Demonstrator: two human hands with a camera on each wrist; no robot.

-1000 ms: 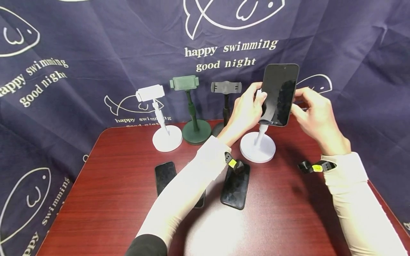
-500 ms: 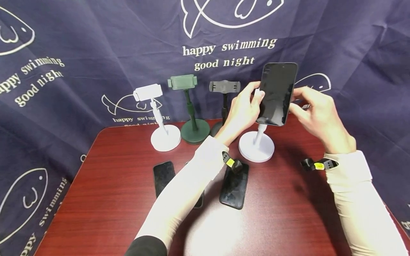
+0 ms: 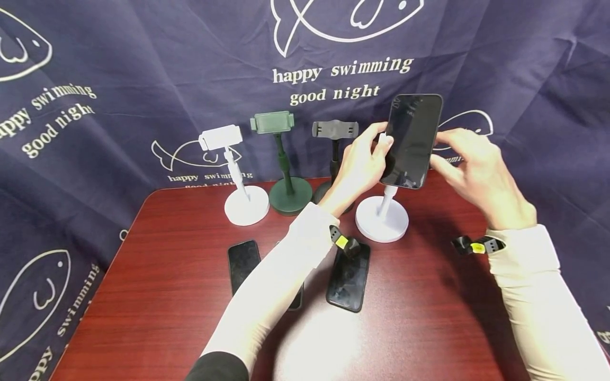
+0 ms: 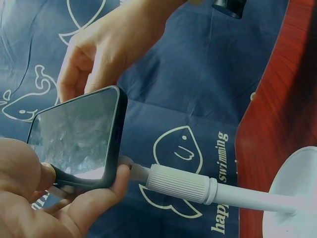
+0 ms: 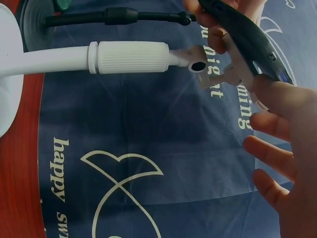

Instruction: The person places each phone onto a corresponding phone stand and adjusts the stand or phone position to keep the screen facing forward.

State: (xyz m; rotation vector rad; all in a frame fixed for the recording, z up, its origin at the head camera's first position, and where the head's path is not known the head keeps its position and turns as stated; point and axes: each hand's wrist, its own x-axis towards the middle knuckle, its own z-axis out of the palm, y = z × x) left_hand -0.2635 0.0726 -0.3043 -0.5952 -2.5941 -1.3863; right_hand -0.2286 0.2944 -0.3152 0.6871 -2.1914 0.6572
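Observation:
A black smartphone [image 3: 414,140] stands upright at the top of the right-hand white phone stand [image 3: 381,219], screen facing me. My left hand [image 3: 359,164] grips its left edge, the thumb on the front and the fingers reaching behind. At the opposite edge, my right hand [image 3: 476,164] pinches with thumb and forefinger. In the right wrist view, the stand's pale holder [image 5: 240,64] lies against the phone's back, and the other right fingers [image 5: 270,151] are loosely bent beneath. The left wrist view shows the stand's ribbed neck [image 4: 178,183] below the phone; the holder is mostly hidden there.
To the left stand another white stand [image 3: 247,205], a green stand [image 3: 290,196] and a black-grey stand [image 3: 335,129], partly behind my left arm. Phones lie on the red-brown table [image 3: 167,275]: one at left [image 3: 244,259], one by my wrist [image 3: 349,280], another mostly under my sleeve.
My right wrist has shifted slightly outward to the right, its fingertips staying at the phone's edge. The phone's tilt and screen reflections differ a little. My left hand keeps its grip.

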